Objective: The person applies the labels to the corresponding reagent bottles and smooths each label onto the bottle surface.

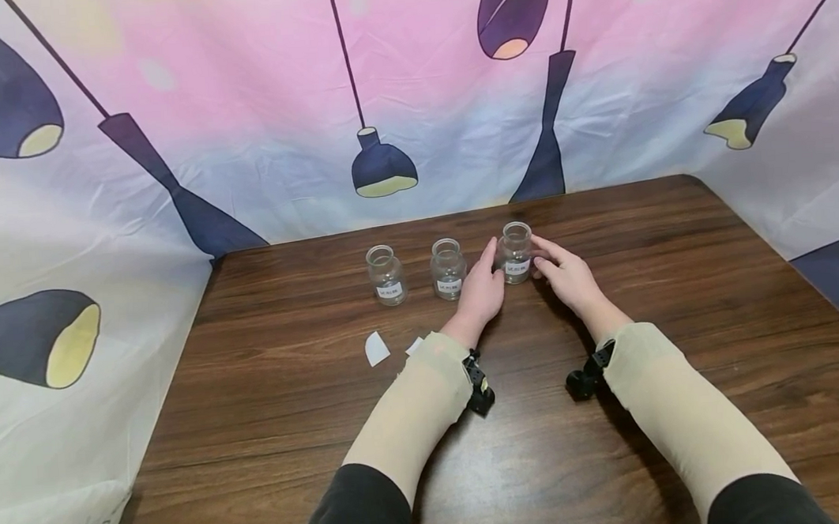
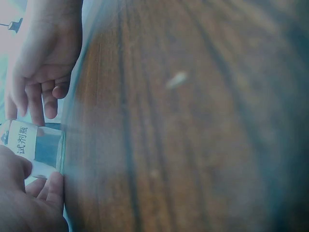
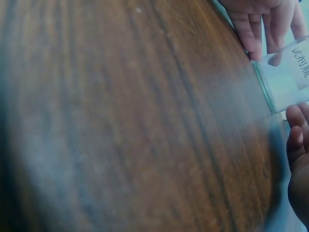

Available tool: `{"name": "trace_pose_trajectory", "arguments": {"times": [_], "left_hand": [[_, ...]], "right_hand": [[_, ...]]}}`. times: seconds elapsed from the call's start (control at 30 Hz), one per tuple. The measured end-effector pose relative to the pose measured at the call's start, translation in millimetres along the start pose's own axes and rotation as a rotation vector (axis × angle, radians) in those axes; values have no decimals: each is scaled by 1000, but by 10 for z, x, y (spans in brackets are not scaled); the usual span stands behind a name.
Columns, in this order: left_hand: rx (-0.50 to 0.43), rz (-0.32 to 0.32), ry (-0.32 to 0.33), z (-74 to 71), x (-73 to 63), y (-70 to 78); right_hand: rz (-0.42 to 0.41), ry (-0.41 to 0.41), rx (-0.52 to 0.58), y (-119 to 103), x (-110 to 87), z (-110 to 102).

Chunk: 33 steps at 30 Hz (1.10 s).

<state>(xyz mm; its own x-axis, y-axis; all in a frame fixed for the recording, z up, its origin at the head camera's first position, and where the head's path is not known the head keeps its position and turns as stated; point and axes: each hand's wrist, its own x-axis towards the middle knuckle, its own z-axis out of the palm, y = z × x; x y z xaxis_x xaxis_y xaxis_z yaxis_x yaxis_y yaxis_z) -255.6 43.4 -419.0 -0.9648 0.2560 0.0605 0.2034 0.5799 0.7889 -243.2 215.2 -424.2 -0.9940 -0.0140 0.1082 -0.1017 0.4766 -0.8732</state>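
Note:
A small clear glass reagent bottle [image 1: 515, 251], upright with a white label and no lid, stands at the right end of a row of three. My left hand [image 1: 483, 289] is at its left side, fingers fairly straight and fingertips right at the glass. On the other side my right hand [image 1: 567, 276] has relaxed fingers beside the bottle. In the left wrist view, the left thumb overlaps the label [image 2: 21, 140]. The right wrist view shows the right fingertips [image 3: 295, 137] close to the bottle's base. A middle bottle [image 1: 447, 264] stands just left of my left hand.
Farther left is the third labelled bottle [image 1: 386, 273]. Two scraps of white paper [image 1: 377, 349] lie in front of the row, one partly behind my left forearm. The brown wooden table [image 1: 270, 396] reaches back to a printed cloth [image 1: 300, 165].

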Motion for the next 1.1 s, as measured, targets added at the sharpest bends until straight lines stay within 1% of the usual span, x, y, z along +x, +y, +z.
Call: {"name": "trace_pose_trajectory", "arguments": {"times": [0.07, 0.13, 0.27, 0.43, 0.63, 0.8, 0.93, 1.1], "left_hand": [[-22, -8, -4, 3, -7, 6], [-43, -13, -8, 9, -16, 12], [-50, -7, -2, 18, -30, 5], [-30, 3, 19, 14, -46, -14], [-24, -1, 10, 21, -59, -28], [1, -13, 3, 27, -37, -26], [35, -4, 8, 25, -1, -23], [49, -1, 33, 33, 8, -19]], "right_hand": [[16, -9, 37, 3, -11, -11], [23, -18, 49, 10, -20, -19], [11, -27, 7, 31, -32, -19], [-10, -17, -53, 57, -34, 0], [-17, -3, -63, 85, -43, 3], [-31, -30, -59, 79, -44, 2], [-30, -52, -79, 66, -33, 9], [-25, -18, -113, 85, -25, 22]]}}
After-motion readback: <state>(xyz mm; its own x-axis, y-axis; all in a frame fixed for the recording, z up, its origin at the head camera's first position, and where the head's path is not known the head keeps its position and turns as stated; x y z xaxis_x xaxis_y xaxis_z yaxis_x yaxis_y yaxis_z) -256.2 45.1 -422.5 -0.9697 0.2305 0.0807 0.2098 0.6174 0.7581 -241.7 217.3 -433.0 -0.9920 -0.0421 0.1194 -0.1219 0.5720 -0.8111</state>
